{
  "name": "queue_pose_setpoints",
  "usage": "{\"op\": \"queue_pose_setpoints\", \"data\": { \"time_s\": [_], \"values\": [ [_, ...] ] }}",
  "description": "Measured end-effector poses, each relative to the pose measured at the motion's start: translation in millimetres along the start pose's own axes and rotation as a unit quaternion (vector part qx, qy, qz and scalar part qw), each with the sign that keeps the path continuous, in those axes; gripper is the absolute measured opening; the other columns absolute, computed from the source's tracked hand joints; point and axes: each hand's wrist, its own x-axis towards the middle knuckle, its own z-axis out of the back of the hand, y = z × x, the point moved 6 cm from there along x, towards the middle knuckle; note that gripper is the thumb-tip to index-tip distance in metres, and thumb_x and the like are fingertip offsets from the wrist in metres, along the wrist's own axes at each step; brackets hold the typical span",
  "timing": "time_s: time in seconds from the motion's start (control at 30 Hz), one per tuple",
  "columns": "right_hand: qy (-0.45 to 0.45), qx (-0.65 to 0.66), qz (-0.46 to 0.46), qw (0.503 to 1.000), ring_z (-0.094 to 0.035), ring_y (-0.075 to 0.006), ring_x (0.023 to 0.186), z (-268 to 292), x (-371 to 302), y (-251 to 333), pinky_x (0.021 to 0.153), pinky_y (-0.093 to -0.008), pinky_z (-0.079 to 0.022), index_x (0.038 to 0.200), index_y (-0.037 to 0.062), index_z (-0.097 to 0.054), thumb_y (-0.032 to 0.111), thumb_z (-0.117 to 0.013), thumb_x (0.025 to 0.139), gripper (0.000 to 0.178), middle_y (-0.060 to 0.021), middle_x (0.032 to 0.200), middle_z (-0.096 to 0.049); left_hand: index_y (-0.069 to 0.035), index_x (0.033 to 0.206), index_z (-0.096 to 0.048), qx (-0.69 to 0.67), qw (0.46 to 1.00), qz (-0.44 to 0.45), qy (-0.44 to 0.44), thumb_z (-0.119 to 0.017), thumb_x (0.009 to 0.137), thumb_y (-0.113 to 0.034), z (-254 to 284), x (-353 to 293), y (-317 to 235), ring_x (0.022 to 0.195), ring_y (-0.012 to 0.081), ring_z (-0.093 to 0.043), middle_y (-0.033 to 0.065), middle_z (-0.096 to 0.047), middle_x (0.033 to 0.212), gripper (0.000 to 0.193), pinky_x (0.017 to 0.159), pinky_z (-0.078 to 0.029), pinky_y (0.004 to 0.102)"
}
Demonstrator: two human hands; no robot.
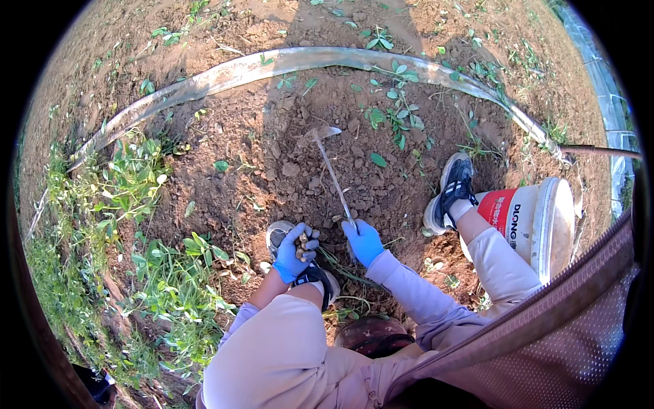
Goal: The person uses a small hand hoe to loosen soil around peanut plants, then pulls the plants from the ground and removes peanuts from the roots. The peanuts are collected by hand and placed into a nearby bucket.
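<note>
My left hand (289, 262), in a blue glove with dirty grey fingertips, is closed around several tan peanuts (304, 247) that show between its fingers. To the right of it, my right hand (365, 243), also gloved in blue, grips the handle end of a small hoe (333, 176). The hoe's thin shaft slants up and away to the left. Its metal blade (327, 132) rests on or just above the loose brown soil (286, 180); the exact contact cannot be made out. Some thin green stems (347, 269) lie below and between my hands.
A white bucket (552, 228) with a red label lies on its side beyond my right shoe (454, 191). Uprooted leafy plants (180, 293) are heaped at left. A pale flat hose (293, 60) arcs across the far soil. Mesh fabric (565, 341) covers the lower right.
</note>
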Motion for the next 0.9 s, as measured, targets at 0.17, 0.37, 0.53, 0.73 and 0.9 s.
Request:
{"op": "queue_pose_setpoints", "data": {
  "time_s": [0.17,0.37,0.53,0.73,0.9],
  "values": [
    [-0.134,-0.161,0.050,0.977,-0.057,-0.0239,0.059,5,67,55,0.052,-0.0335,-0.045,0.081,0.0007,-0.049,0.031,-0.058,0.079,0.032,-0.0136,0.068,-0.056,-0.008,0.082,-0.051,-0.013,1.000,0.012,0.008,-0.048,0.087,-0.027,-1,1,0,0.059,0.0097,-0.044,0.0074,-0.050,0.087,0.020,0.039,-0.034,0.0177],
    [-0.007,-0.005,-0.029,1.000,-0.057,-0.0245,0.054,-53,100,83,0.044,-0.0357,-0.045,0.084,-0.0007,-0.045,0.015,-0.062,0.075,0.025,-0.0128,0.067,-0.056,-0.008,0.082,-0.050,0.000,1.000,0.012,-0.009,-0.048,0.087,-0.027,1,1,0,0.059,0.0100,-0.044,0.0068,-0.049,0.086,0.020,0.038,-0.034,0.0175],
    [0.109,0.152,-0.052,0.981,-0.048,-0.0152,0.041,-54,74,64,0.034,-0.0302,-0.038,0.079,0.0050,-0.041,0.007,-0.059,0.076,0.019,-0.0045,0.057,-0.048,-0.008,0.082,-0.050,-0.013,1.000,0.021,-0.008,-0.049,0.086,-0.027,2,0,0,0.059,0.0105,-0.045,0.0067,-0.049,0.086,0.020,0.038,-0.034,0.0175],
    [0.023,-0.168,0.106,0.980,-0.054,-0.0195,0.045,-37,65,40,0.039,-0.0339,-0.043,0.085,0.0011,-0.045,0.013,-0.060,0.075,0.022,-0.0113,0.062,-0.052,-0.008,0.080,-0.050,0.001,1.000,0.017,-0.012,-0.049,0.086,-0.027,0,1,0,0.059,0.0103,-0.045,0.0066,-0.050,0.086,0.020,0.039,-0.035,0.0176],
    [-0.008,-0.244,0.169,0.955,-0.057,-0.0254,0.051,-29,53,37,0.046,-0.0349,-0.046,0.084,0.0007,-0.048,0.018,-0.061,0.074,0.024,-0.0144,0.066,-0.054,-0.007,0.081,-0.049,0.012,1.000,0.002,-0.018,-0.049,0.086,-0.028,-5,2,0,0.059,0.0085,-0.043,0.0073,-0.048,0.085,0.022,0.038,-0.035,0.0159]
  ]
}}
